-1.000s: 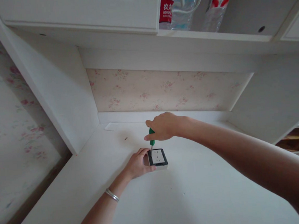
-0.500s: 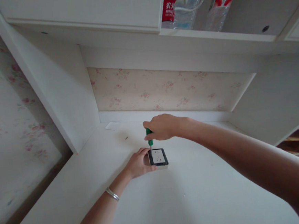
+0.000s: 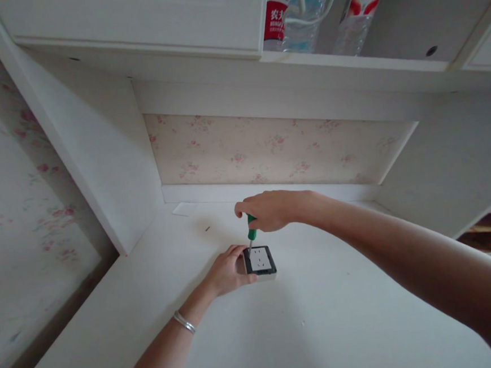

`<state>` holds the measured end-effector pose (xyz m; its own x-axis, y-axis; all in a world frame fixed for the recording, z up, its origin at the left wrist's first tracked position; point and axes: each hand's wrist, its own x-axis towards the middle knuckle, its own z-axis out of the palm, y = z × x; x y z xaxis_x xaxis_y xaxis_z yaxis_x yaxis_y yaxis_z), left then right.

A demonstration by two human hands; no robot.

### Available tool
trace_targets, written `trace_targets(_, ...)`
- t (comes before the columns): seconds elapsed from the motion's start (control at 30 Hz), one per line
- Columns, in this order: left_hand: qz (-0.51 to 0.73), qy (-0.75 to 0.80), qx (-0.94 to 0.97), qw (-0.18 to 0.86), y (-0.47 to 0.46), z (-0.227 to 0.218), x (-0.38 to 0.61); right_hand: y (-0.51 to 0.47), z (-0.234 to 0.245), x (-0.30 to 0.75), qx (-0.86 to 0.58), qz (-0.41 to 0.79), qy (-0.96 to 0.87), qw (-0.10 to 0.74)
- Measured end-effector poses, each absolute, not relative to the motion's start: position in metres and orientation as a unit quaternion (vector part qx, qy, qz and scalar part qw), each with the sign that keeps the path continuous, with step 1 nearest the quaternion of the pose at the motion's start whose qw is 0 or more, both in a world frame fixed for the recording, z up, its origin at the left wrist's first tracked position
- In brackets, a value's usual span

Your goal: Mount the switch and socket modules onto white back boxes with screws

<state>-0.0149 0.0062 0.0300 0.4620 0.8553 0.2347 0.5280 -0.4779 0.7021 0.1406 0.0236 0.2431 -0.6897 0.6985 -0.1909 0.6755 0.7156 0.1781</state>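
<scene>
A wall socket point(image 3: 260, 259) with a white face and dark frame lies face up on the white desktop, on a pale box-shaped base. My left hand point(image 3: 227, 271) grips its left side, fingers at the far edge and thumb at the near edge. My right hand point(image 3: 268, 210) is closed round the green handle of a screwdriver point(image 3: 252, 229). The shaft slants down and its tip meets the left part of the dark frame. Whether a screw sits under the tip is too small to tell.
A small dark screw-like piece point(image 3: 207, 229) and a flat white plate point(image 3: 180, 209) lie farther back on the desktop point(image 3: 345, 323). Side panels stand left and right. Overhead, a shelf holds several plastic bottles point(image 3: 359, 13).
The screwdriver has gone from nearly upright to tilted, its handle leaning right. My right hand's fingers have shifted on the handle. My left hand and the socket stay in place.
</scene>
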Motion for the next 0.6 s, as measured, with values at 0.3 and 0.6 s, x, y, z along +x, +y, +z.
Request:
trace_targets(0.3, 0.293, 0.433, 0.808, 0.271, 0.0077, 0.0256, -0.0149, 0.0219, 0.2409, 0.1376, 0.332, -0.004, 0.936, 0.116)
trace_targets(0.6, 0.288, 0.438, 0.806, 0.275, 0.0081, 0.0252, -0.0140, 0.0243, 0.2409, 0.1345, 0.330, -0.001, 0.937, 0.117)
